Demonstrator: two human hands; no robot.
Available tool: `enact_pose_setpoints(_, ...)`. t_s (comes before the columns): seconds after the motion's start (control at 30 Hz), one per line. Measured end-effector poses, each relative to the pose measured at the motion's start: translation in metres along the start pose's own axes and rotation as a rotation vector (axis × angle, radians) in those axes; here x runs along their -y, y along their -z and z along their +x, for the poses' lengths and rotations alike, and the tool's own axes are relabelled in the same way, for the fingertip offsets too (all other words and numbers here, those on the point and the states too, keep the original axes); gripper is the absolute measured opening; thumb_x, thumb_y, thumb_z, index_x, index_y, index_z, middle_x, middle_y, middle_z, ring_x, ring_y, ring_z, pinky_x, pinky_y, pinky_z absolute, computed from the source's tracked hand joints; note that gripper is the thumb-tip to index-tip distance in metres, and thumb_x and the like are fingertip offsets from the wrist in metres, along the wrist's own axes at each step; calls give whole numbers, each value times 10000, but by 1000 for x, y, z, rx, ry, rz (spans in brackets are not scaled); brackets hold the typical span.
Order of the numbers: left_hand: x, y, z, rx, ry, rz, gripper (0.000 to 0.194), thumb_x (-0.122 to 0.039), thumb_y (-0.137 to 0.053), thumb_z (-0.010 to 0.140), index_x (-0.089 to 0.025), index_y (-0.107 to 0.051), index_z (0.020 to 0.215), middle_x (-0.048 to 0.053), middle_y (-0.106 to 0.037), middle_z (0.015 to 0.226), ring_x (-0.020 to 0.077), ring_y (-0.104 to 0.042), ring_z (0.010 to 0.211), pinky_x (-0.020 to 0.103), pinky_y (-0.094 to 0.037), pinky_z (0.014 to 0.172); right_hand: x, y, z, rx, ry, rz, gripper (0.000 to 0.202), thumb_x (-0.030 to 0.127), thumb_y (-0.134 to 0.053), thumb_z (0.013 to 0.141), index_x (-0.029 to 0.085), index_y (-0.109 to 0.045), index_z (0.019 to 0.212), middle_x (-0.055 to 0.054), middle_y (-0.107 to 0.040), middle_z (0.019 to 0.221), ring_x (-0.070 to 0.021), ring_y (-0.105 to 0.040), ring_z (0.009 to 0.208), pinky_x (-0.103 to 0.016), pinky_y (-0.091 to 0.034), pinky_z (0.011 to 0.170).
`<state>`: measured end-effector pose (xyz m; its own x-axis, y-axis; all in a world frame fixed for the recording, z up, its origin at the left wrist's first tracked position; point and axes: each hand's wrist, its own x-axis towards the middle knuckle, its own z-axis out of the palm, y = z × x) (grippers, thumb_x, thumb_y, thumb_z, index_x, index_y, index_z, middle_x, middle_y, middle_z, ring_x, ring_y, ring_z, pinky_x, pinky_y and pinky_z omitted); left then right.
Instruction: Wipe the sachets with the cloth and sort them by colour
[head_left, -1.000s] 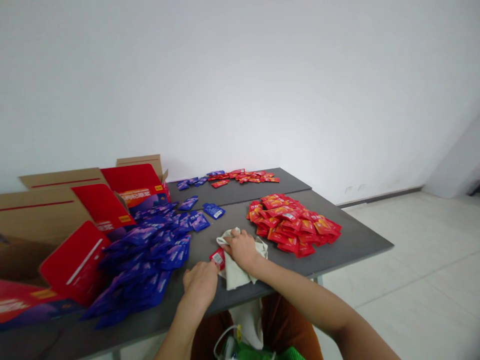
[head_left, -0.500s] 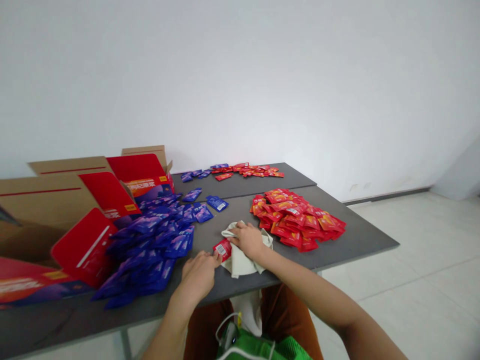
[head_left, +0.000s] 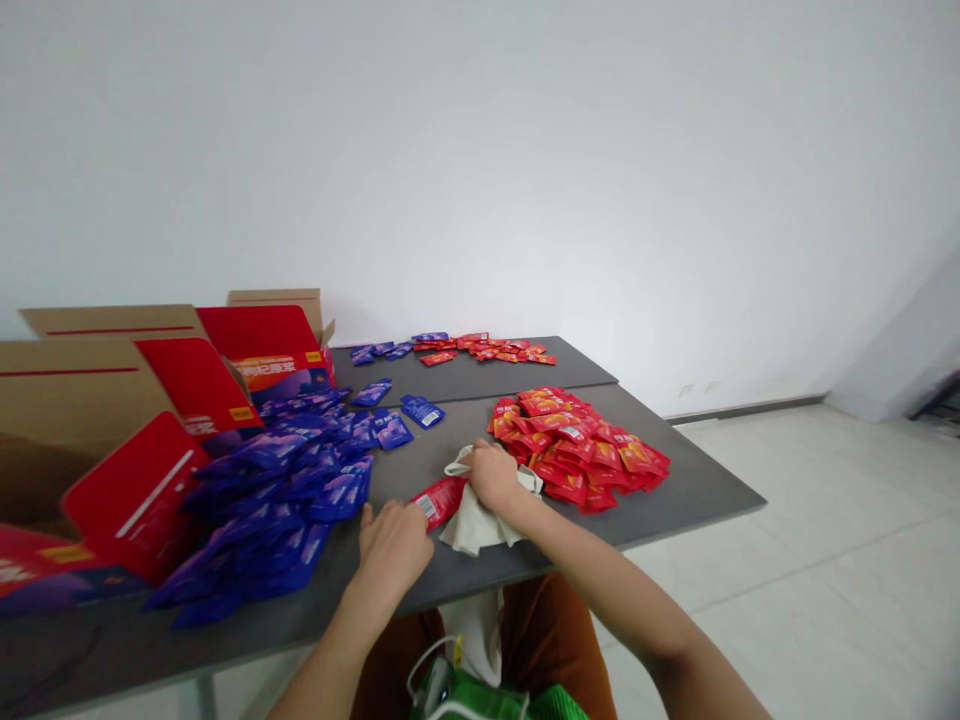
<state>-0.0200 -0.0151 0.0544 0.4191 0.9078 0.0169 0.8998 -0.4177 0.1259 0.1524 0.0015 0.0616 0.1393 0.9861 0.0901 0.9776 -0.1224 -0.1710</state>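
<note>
A red packet [head_left: 441,501] lies on the dark table between my hands, its barcode end facing left. My left hand [head_left: 395,538] is at that end, fingers bent down against it. A pale cloth [head_left: 478,522] lies bunched beside the packet and over its right end. My right hand [head_left: 493,478] grips the cloth with curled fingers. Left of my hands a large heap of blue packets [head_left: 277,500] spreads over the table. To the right is a heap of red packets [head_left: 577,445].
Open red cartons [head_left: 161,500] with brown flaps stand at the left. Along the table's far side, near the white wall, lie scattered blue packets [head_left: 363,354] and red packets [head_left: 517,350]. The grey table [head_left: 697,495] ends at the right, above a pale floor.
More of the red packet shows beside the cloth now. My left hand has drawn slightly left, and my right hand has its fingers curled tighter in the cloth. The view has shifted slightly right.
</note>
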Motion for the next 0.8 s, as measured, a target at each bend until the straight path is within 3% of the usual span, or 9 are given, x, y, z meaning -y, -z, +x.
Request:
enact_pose_setpoints(0.1, -4, -11, 7, -287, 43, -22, 346, -173, -411, 834, -106, -721, 973, 199, -681, 1091, 304, -437, 1296, 402, -344, 1054, -12, 22, -5, -47, 17, 43, 265, 226, -507, 917, 285, -705, 1083, -57, -646, 990, -171, -612, 855, -245, -444, 720)
enact_pose_setpoints(0.2, -8, -24, 13, -427, -17, -1, 527, -261, -500, 824, -34, -540, 1297, 222, -455, 1418, 330, -333, 1367, 418, -333, 1074, -22, 43, -21, -188, 116, 207, 289, 286, -545, 917, 342, -656, 1179, -27, -636, 983, -148, -605, 873, -229, -431, 770)
enact_pose_setpoints(0.27, -12, -33, 17, -360, -74, 13, 628, -282, -524, 829, -17, -423, 1388, 243, -379, 1464, 328, -431, 1301, 414, -411, 1005, -26, 55, -33, -286, 194, 346, 299, 264, -576, 901, 332, -660, 1180, -27, -635, 963, -149, -596, 875, -237, -428, 795)
enact_pose_setpoints(0.37, -16, -43, 21, -211, -119, 21, 437, -208, -417, 900, -44, -521, 1291, 227, -551, 1317, 278, -562, 1174, 363, -481, 904, -28, 64, -50, -398, 289, 579, 285, 222, -596, 881, 285, -685, 1145, -38, -635, 961, -159, -589, 883, -259, -438, 813)
enact_pose_setpoints(0.43, -16, -44, 23, -193, -72, 15, 371, -163, -325, 934, -63, -587, 1176, 214, -632, 1190, 258, -608, 1108, 342, -492, 866, -27, 63, -59, -410, 332, 726, 259, 232, -598, 881, 249, -698, 1119, -46, -641, 960, -166, -591, 890, -270, -448, 814)
enact_pose_setpoints(0.53, -7, -38, 30, -230, 114, -70, 350, -136, -273, 942, -99, -595, 1074, 169, -693, 973, 231, -680, 890, 314, -504, 751, -23, 52, -69, -388, 328, 790, 253, 256, -590, 890, 240, -696, 1119, -48, -638, 964, -167, -593, 889, -275, -453, 812)
enact_pose_setpoints(0.63, 8, -31, 40, -202, 202, -331, 286, -156, -337, 921, -102, -606, 1000, 138, -699, 857, 215, -682, 792, 283, -492, 690, -18, 41, -74, -391, 308, 737, 268, 263, -573, 901, 250, -682, 1145, -43, -622, 963, -167, -588, 893, -274, -451, 816)
enact_pose_setpoints(0.8, 25, -38, 45, 105, 122, -942, 257, -187, -425, 821, -105, -668, 807, 64, -674, 665, 191, -636, 632, 281, -492, 615, -2, 19, -76, -316, 301, 567, 311, 301, -518, 937, 309, -620, 1230, -23, -585, 949, -158, -597, 858, -257, -456, 795)
